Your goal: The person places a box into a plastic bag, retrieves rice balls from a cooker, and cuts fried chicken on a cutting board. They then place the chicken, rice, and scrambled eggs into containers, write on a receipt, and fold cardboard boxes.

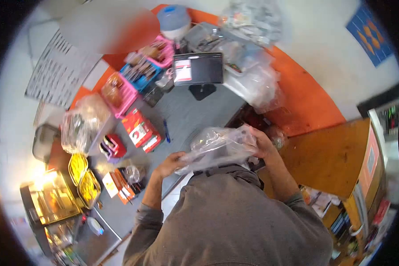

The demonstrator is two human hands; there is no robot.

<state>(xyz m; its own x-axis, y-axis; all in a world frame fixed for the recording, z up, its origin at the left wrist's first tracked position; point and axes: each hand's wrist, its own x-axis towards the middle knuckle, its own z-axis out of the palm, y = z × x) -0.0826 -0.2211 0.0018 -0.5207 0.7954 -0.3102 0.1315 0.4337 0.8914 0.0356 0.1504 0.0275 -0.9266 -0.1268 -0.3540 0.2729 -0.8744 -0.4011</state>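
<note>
Bag of clear, crinkled plastic (217, 148) at the frame's centre: I seem to be spreading it, left hand (171, 164) clamped on one end, right hand (262, 144) on the other; next calls for light, even tension.

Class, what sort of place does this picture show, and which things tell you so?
Probably a small food shop or snack counter. A black-framed, brightly lit display case stands near an open container of yellow food, and a black rectangular screen on a stand, perhaps a till, sits on the grey counter.
</note>
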